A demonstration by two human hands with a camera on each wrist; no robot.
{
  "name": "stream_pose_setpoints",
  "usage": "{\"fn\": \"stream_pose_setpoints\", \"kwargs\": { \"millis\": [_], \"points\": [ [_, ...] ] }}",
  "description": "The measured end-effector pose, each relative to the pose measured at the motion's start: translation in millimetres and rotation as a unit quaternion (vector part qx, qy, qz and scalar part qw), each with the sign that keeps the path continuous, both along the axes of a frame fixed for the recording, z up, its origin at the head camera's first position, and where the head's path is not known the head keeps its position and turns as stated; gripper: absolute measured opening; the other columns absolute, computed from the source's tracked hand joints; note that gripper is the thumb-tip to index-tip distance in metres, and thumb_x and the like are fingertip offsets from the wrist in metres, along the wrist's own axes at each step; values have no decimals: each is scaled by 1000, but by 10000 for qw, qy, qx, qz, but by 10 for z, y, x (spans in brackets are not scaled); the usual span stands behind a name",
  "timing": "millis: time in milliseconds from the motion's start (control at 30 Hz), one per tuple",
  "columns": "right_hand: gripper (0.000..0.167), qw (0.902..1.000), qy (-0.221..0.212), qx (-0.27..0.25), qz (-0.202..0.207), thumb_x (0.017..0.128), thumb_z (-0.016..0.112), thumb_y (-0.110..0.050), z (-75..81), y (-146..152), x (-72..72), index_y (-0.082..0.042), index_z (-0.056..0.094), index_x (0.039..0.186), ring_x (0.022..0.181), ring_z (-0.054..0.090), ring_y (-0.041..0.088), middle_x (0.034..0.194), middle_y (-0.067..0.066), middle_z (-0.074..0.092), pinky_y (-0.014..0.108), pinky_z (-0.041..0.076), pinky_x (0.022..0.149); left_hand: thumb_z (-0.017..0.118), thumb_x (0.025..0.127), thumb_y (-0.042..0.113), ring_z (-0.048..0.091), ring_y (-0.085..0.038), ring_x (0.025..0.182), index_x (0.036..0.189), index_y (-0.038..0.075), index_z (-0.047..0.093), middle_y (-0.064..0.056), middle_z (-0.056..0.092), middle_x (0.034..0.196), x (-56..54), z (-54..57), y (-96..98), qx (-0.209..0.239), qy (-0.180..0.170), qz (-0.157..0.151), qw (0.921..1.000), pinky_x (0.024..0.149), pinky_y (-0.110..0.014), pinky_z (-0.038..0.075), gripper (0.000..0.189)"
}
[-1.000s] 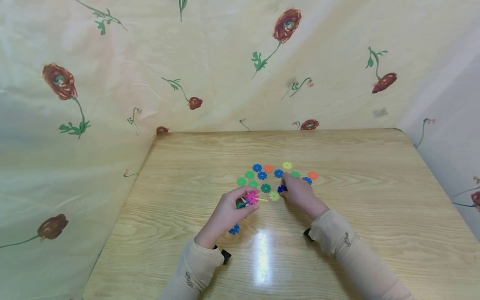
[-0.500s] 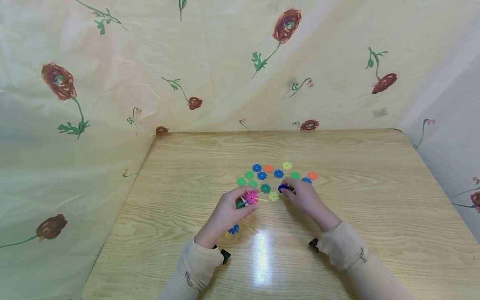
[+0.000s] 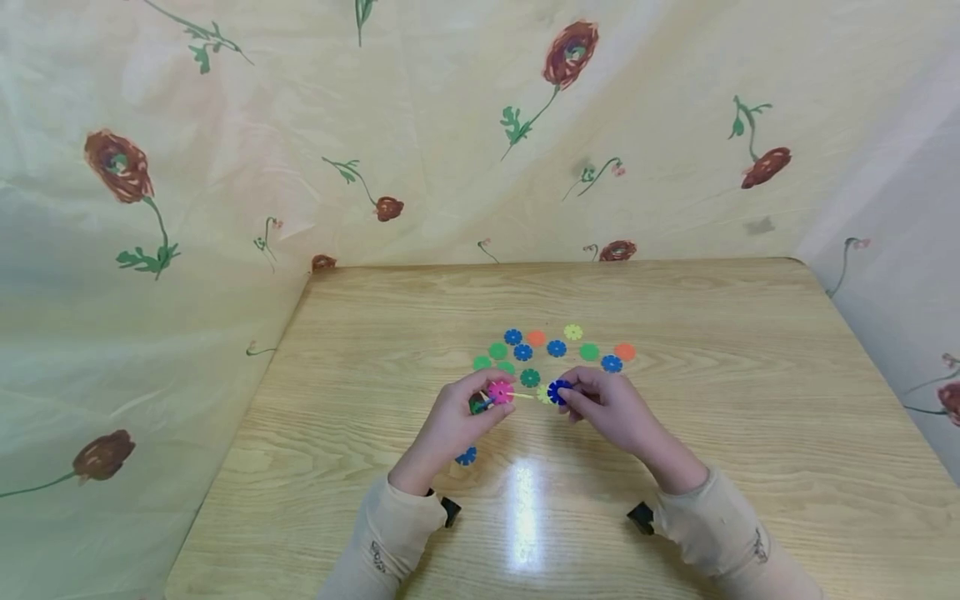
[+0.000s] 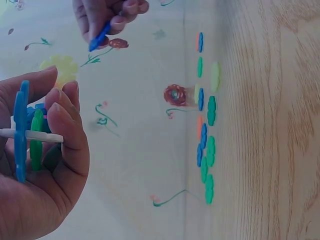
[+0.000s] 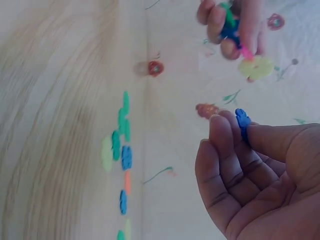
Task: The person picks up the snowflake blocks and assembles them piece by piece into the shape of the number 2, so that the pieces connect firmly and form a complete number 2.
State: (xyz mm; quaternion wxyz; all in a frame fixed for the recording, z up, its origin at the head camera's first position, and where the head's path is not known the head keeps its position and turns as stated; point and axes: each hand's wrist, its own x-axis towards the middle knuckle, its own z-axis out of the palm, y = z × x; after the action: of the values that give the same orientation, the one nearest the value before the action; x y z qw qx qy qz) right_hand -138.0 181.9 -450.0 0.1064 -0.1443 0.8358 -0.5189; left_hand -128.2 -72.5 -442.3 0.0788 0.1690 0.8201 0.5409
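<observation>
In the head view my left hand (image 3: 457, 417) grips a cluster of interlocked snowflake discs above the table. A pink disc (image 3: 500, 392) faces up on it, and a yellow disc (image 5: 256, 68) juts from its right side. The left wrist view shows a blue disc (image 4: 21, 132), a green disc (image 4: 36, 140) and a white disc (image 4: 47, 136) crossing within the cluster; fingers hide part of it. To the right, my right hand (image 3: 615, 412) pinches a dark blue snowflake disc (image 3: 557, 392) between thumb and fingertips, a short gap from the yellow one.
Several loose discs lie on the wooden table (image 3: 360, 350) beyond my hands, among them a teal disc (image 3: 530, 377), an orange disc (image 3: 625, 352) and a blue disc (image 3: 612, 363). Another blue disc (image 3: 466, 456) lies near my left wrist. A flowered cloth (image 3: 450, 125) hangs behind the table.
My right hand has picked the dark blue disc up from the table and brought it nearer to me and slightly left, turning its face up. The left hand has barely moved.
</observation>
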Motion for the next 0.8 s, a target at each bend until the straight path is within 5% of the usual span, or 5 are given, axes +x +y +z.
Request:
{"fn": "stream_pose_setpoints", "kwargs": {
  "millis": [300,800],
  "points": [
    [16,9981,-242,-540,179,105,57,-4,108,-57,136,7,67,110,77,71,17,92,21,72,33,63,72,73,97,16,57,-13,84,128,10,68,-10,71,106,4,11,35,41,46,-93,9999,72,-22,50,32],
    [14,9963,-260,-681,460,105,56,-5,117,-101,174,6,66,105,73,68,11,84,14,71,33,63,70,73,98,16,58,-13,90,126,14,69,-5,73,108,13,-28,37,-14,72,-156,9999,78,-23,51,29]
  ]
}}
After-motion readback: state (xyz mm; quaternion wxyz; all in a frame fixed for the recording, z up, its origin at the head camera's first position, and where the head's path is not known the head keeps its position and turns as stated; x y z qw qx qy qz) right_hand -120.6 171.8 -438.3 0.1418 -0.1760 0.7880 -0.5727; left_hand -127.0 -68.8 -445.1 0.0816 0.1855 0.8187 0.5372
